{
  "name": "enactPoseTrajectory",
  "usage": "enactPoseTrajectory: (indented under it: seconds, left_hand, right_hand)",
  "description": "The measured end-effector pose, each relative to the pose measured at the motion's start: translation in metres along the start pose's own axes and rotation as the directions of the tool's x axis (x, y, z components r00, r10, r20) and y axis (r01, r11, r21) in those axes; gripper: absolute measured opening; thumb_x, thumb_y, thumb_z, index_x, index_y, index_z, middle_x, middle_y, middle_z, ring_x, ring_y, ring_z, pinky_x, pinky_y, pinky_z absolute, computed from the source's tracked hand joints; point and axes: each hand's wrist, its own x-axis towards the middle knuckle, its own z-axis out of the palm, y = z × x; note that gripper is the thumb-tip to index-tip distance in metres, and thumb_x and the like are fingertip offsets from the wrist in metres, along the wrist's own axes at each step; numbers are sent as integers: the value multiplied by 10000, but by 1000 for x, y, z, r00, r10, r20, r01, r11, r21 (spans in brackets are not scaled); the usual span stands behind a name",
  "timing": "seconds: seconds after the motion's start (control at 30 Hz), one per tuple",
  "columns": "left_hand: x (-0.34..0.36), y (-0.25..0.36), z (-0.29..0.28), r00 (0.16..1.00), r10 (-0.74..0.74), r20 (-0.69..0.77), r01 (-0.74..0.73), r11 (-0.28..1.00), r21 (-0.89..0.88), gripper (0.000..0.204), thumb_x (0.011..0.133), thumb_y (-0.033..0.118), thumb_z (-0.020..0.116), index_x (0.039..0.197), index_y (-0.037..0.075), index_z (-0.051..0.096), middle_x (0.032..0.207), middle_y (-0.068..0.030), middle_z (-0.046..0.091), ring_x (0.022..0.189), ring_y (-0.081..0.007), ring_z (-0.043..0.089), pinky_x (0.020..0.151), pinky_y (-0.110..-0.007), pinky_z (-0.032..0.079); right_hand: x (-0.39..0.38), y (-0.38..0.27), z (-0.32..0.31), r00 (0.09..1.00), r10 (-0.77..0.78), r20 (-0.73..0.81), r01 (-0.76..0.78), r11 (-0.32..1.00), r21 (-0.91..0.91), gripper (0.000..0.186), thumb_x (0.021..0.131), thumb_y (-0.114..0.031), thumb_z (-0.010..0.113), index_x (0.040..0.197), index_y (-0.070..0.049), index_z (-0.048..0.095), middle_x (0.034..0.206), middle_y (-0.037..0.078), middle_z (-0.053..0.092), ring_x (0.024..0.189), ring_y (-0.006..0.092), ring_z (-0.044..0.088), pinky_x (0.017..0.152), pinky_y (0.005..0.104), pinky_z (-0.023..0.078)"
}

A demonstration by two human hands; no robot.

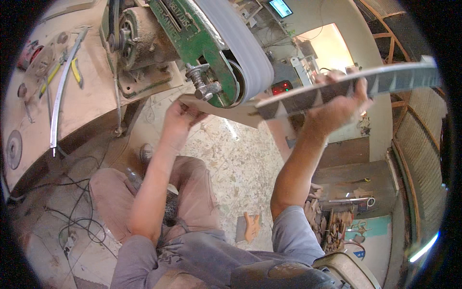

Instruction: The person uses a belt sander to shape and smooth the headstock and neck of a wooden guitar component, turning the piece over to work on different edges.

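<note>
A guitar neck [385, 81] with a dark fingerboard and pale, fin-shaped inlays reaches from the belt sander to the far right. My right hand [339, 103] is closed round its middle, fingers over the far edge. At its left end, a flat tan part [236, 114], apparently the headstock, passes below the sander's end roller. My left hand [180, 118] is closed on that part's left edge, slightly blurred. The green belt sander [211, 72] stands just above, its grey belt [240, 45] smeared as if running. Whether belt and wood touch is hidden.
At left, a dusty bench [91, 103] bears a long metal strip [67, 82], yellow-handled pliers [76, 72] and a grey disc [14, 149]. Black cables [79, 221] loop across the floor. A small wooden piece [251, 226] lies near my lap. Wood pieces [337, 226] fill a rack at right.
</note>
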Motion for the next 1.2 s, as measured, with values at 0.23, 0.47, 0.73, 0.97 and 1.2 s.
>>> enactPoseTrajectory:
  seconds: [0.23, 0.47, 0.73, 0.97, 1.2]
  left_hand:
    - [-28, 16, 48, 983, 75, 169, -88, 994, 71, 272, 988, 29, 528, 1228, -79, 459, 1138, -193, 625, 1043, -264, 668, 941, -370, 589]
    - [-22, 21, 70, 977, 79, 199, -102, 989, 105, 304, 983, 129, 591, 1148, -125, 569, 1112, -217, 664, 1029, -268, 674, 929, -395, 584]
    - [-13, 37, 59, 974, 122, 193, -130, 991, 30, 281, 975, 24, 555, 1236, -74, 520, 1146, -161, 643, 1026, -244, 676, 913, -354, 602]
    - [-7, 45, 41, 988, 23, 154, -30, 999, 37, 257, 974, 36, 558, 1223, -23, 541, 1164, -116, 638, 1025, -200, 663, 883, -338, 601]
    - [8, 30, 17, 992, -43, 121, 46, 999, -21, 262, 975, 82, 580, 1225, 10, 548, 1215, -106, 620, 1080, -205, 639, 887, -358, 593]
  right_hand:
    - [30, -42, -74, 998, 9, 61, -22, 978, 208, 352, 953, -425, 453, 971, -76, 494, 711, 30, 482, 591, 126, 510, 428, 275, 468]
    - [46, -58, -88, 989, -109, 98, 86, 973, 213, 313, 951, -379, 474, 1001, -71, 484, 867, 31, 529, 664, 121, 529, 430, 280, 460]
    - [37, -53, -55, 996, -83, 33, 80, 993, 91, 334, 961, -398, 482, 989, -69, 529, 771, 35, 525, 640, 139, 535, 498, 291, 455]
    - [26, -39, -28, 998, -66, -21, 66, 998, 6, 352, 970, -399, 471, 982, -55, 543, 711, 49, 514, 632, 155, 545, 527, 296, 474]
    - [14, -26, -9, 981, -170, -92, 152, 973, -173, 339, 968, -360, 509, 1091, -47, 465, 854, 132, 565, 701, 195, 597, 562, 381, 551]
